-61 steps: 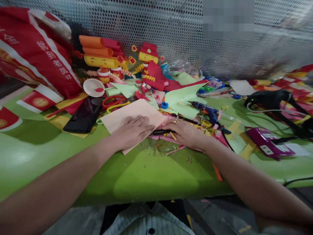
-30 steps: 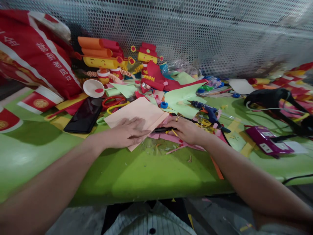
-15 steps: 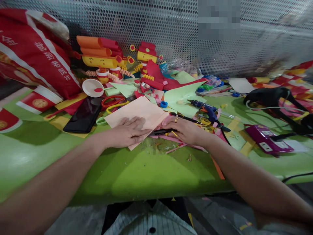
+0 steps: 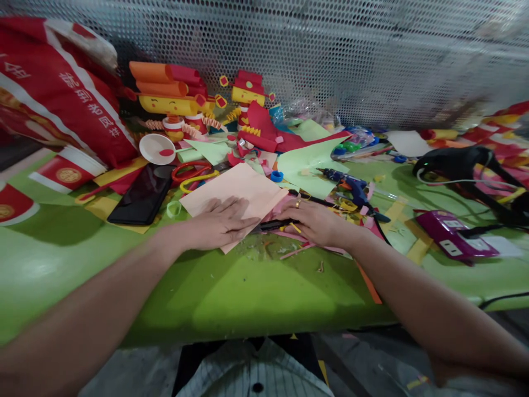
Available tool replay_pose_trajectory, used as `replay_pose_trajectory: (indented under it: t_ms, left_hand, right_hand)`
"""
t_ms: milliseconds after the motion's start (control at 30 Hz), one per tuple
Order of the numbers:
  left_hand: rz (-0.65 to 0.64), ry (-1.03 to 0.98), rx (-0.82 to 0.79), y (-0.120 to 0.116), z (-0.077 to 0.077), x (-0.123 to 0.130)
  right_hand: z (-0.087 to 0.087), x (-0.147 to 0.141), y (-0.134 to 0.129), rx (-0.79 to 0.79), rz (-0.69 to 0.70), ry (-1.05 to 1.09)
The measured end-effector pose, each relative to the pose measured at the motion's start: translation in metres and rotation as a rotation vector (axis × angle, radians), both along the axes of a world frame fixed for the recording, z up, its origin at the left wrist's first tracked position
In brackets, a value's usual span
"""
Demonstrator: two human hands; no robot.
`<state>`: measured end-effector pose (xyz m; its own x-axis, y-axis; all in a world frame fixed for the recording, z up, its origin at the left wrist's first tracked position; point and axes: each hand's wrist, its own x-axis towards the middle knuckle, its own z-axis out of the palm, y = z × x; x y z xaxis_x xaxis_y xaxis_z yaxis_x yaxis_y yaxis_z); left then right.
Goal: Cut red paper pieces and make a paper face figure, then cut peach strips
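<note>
A peach paper sheet (image 4: pixel 243 187) lies aslant on the littered green table in front of me. My left hand (image 4: pixel 221 223) rests flat on its lower part, fingers outstretched and pointing right. At the sheet's right corner is my right hand (image 4: pixel 316 220), with a gold ring on one finger. Its fingers are curled downward beside the paper's edge, and whatever is under them is hidden. A thin yellow strip (image 4: pixel 295 227) shows by those fingers. Between both hands lies a black tool (image 4: pixel 275 224), partly covered. Pink paper scraps (image 4: pixel 300 248) spread under the right hand.
Scissors (image 4: pixel 198 173) and a black phone (image 4: pixel 140 196) lie left of the sheet. A blue glue gun (image 4: pixel 351 187) and a purple power strip (image 4: pixel 454 236) are on the right. Paper figures (image 4: pixel 169 102), a red bag (image 4: pixel 70 94) and a mesh panel (image 4: pixel 289 49) stand behind.
The peach sheet and my left hand have slid slightly right, showing more of a light green paper ring at the left. My right hand stays almost where it was.
</note>
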<state>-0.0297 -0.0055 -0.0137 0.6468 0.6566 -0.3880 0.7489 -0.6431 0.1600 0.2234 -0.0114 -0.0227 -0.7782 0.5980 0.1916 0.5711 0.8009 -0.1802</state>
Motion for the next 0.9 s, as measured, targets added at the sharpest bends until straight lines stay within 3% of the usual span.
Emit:
replay_pose_trajectory:
  t_ms: [267, 667, 900]
  left_hand:
    - [0.021, -0.005, 0.028, 0.004, -0.001, 0.010]
    - [0.006, -0.031, -0.054, 0.000, 0.005, -0.012]
    - [0.017, -0.036, -0.075, -0.001, 0.006, -0.010]
  right_hand:
    - [-0.012, 0.006, 0.008, -0.018, -0.135, -0.010]
    - [-0.013, 0.007, 0.008, 0.005, -0.112, 0.033]
    - [-0.015, -0.002, 0.005, 0.022, -0.107, 0.032]
